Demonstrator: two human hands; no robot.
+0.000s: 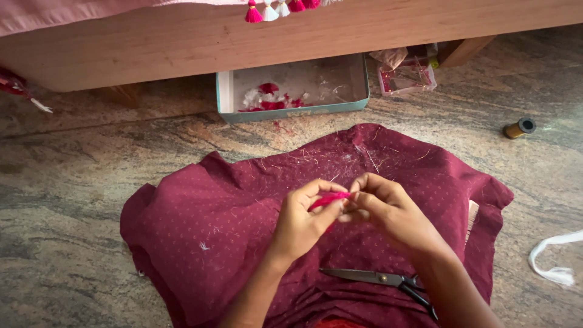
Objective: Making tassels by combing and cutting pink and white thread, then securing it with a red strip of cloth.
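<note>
From the head camera you see your left hand (pixel 303 222) and your right hand (pixel 385 209) meeting above the middle of the maroon cloth (pixel 206 225) spread on the stone floor (pixel 67 182). Both pinch a small bundle of red thread (pixel 330 199): your left thumb and fingers close narrowly on its near end, your right fingertips nip the other end, and the two hands touch over it. On the cloth, just nearer to you than the hands, lie black-handled scissors (pixel 379 279), their blades shut and pointing left. Stray thread clippings litter the cloth's far part. Just beyond the cloth's far edge sits a shallow open box (pixel 228 97) holding red and white thread scraps, partly under a wooden bed frame (pixel 182 39). Red and white tassels (pixel 273 9) hang over that frame. Right of the box, beyond the cloth, stands a small clear plastic container (pixel 407 79). Well to the right of the cloth lies a gold thread spool (pixel 519 128), and nearer you a white strip (pixel 552 264).
</note>
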